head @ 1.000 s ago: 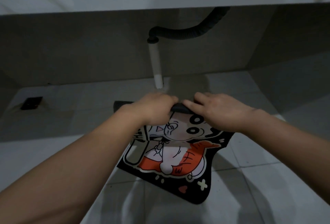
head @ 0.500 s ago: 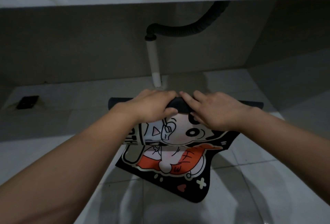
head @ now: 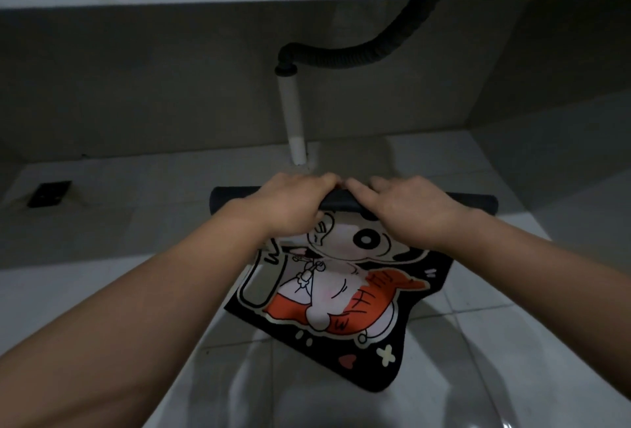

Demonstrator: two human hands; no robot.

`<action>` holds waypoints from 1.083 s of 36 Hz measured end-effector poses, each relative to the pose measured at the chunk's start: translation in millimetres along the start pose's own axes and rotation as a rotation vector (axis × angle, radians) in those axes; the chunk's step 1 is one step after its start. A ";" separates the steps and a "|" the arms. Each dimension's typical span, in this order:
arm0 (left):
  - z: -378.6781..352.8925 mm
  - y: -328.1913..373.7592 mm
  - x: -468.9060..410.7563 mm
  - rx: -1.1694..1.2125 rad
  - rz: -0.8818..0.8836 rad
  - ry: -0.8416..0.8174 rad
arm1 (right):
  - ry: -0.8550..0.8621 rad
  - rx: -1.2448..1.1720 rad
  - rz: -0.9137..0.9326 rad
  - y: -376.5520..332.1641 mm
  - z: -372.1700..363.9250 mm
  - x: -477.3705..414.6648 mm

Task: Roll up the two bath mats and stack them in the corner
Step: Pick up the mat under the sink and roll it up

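A black bath mat point(head: 345, 304) with a white and orange cartoon print lies on the pale tiled floor. Its far end is curled into a dark roll point(head: 476, 203) running left to right. My left hand point(head: 290, 205) and my right hand point(head: 409, 212) sit side by side on the middle of that roll, fingers curled over its top and nearly touching. The near part of the mat is still flat, with one corner pointing toward me. Only this one mat is in view.
A white drain pipe point(head: 293, 120) rises from the floor just behind the roll and joins a black corrugated hose point(head: 368, 52) under a counter. A dark square floor drain point(head: 49, 193) sits at the far left. Grey walls close the back and right.
The roll's ends now show wider on both sides of my hands. Both hands have kept their hold on the roll's middle and shifted slightly away from me toward the pipe.
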State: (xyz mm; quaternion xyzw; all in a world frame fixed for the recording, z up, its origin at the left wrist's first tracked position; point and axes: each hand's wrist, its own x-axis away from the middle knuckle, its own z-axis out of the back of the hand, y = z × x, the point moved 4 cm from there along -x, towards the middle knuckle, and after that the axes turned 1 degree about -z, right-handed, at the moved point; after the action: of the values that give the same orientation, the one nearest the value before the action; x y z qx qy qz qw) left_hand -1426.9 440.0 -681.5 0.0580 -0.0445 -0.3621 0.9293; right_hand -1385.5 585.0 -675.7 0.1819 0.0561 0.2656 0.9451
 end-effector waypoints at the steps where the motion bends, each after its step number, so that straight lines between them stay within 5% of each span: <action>1: 0.0 0.6 0.9 0.024 -0.012 -0.017 | 0.019 0.025 0.005 -0.5 -1.5 0.4; 5: -1.4 2.3 2.7 0.128 0.005 -0.096 | 0.046 0.029 0.013 -4.7 -5.9 2.4; 21: -3.2 9.2 -2.5 -0.039 -0.068 0.190 | -0.265 -0.642 -0.274 10.9 -14.4 -1.9; 24: -2.8 12.6 -3.4 -0.031 -0.023 0.147 | -0.242 -0.584 -0.269 8.0 -11.1 -0.9; 28: -7.2 9.5 -4.6 0.054 0.077 -0.016 | 0.015 -0.165 -0.092 -0.1 3.5 1.9; 31: -3.2 9.3 -3.8 -0.004 0.065 0.011 | 0.115 -0.031 -0.049 -3.6 1.1 2.9; 39: -1.0 28.5 0.9 -0.249 -0.039 0.283 | -0.334 -0.803 -0.246 17.2 -0.7 -2.3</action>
State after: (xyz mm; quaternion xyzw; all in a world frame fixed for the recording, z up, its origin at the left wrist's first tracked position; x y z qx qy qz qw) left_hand -1407.1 460.3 -678.5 -0.0064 0.1330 -0.3710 0.9190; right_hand -1395.9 597.6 -669.8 -0.1669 -0.1836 0.1190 0.9614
